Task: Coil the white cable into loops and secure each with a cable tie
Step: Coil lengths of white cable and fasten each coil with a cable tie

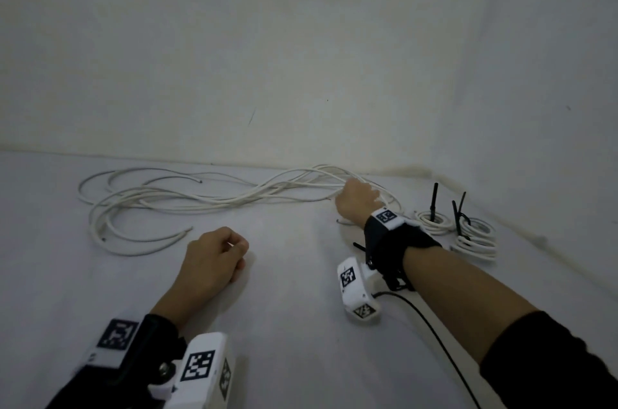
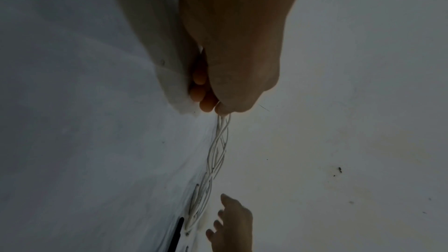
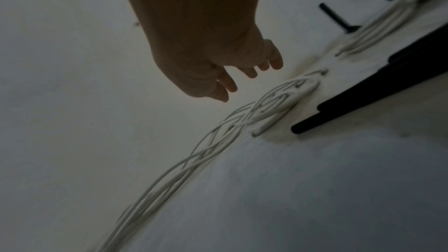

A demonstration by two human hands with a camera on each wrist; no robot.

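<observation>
Unreadable black-and-white wrist markers [image 1: 385, 216]

Smooth white plastic-sheathed cable [image 1: 234, 198] — matt cloth-covered surface [image 1: 301, 325].

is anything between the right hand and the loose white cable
Nothing visible. The right hand hovers open just above the loose white cable; the tied coils sit off to its right.

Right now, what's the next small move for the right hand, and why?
Probably lower the right hand and curl its fingers round the loose white cable strands at their near end. Its fingers are spread just above the bundle, gripping nothing, while the left hand rests as a fist on the white surface. Two coiled white bundles with black ties already lie beside it.
</observation>
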